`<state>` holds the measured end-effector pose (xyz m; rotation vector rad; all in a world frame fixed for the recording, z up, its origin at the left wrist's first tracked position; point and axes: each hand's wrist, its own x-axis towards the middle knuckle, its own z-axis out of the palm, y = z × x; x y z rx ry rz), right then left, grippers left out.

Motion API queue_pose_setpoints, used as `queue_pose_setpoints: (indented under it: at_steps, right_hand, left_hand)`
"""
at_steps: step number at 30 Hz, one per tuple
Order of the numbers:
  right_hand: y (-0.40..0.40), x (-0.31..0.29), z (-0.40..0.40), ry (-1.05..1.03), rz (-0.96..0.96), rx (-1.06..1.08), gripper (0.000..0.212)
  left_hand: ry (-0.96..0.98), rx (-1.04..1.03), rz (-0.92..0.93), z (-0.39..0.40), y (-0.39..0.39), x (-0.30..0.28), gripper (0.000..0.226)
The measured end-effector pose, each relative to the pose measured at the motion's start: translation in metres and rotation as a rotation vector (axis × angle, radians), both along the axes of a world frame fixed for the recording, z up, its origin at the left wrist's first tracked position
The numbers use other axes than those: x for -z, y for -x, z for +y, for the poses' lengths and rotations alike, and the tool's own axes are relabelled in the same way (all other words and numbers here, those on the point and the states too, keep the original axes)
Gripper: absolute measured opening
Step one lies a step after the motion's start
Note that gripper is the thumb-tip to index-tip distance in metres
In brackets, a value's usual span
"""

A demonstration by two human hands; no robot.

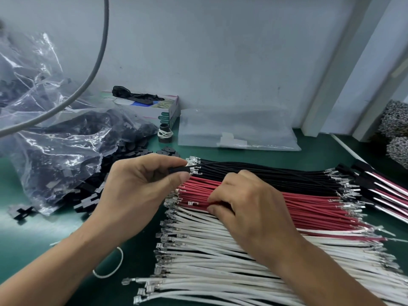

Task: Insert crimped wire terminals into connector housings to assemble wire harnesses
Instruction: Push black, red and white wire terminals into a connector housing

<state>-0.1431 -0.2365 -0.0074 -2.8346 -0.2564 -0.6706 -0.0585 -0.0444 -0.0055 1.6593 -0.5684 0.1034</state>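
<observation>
Your left hand (141,184) pinches a small black connector housing (179,169) between thumb and curled fingers, held just above the left ends of the wire rows. One black wire (242,166) goes into the right end of this housing and runs to the right over the other wires.

Your right hand (249,208) rests on the red wires (309,203); its fingertips are curled down and pinch at one red wire near its left end.

The wires lie in three bands on the green table (44,235): black wires (276,176) at the far side, red in the middle, white wires (209,257) nearest to you. All have metal terminals at their ends.

To the left lies a clear plastic bag (55,146) with many black housings, some spilled out beside it. Behind, near the wall, stands a small cardboard box (167,111), and to its right a flat clear bag (238,131). At the far right lie finished harnesses (384,191). A white rubber band (114,268) lies near your left forearm.
</observation>
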Motion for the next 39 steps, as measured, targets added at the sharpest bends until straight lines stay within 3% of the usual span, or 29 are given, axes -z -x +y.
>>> queue_pose_setpoints:
  at_steps: [6,13,21,33,39]
  right_hand:
    - [0.0,0.0,-0.002,-0.085,0.011,0.037,0.01]
    - [0.008,-0.013,-0.015,-0.418,-0.159,-0.058,0.012]
    - [0.009,-0.012,-0.009,-0.349,-0.213,-0.133,0.018]
    - [0.009,-0.014,-0.005,-0.265,-0.253,-0.083,0.017]
    - [0.011,-0.02,-0.008,0.113,-0.321,-0.084,0.007]
  left_hand:
    - [0.018,0.011,0.049,0.0,0.002,-0.002,0.024]
    - [0.132,0.151,0.224,0.002,0.002,-0.01,0.03]
    - [0.136,0.272,0.379,0.001,0.005,-0.01,0.034]
    - [0.112,0.357,0.423,0.003,0.002,-0.009,0.034]
    - [0.108,0.369,0.421,0.006,-0.001,-0.007,0.045]
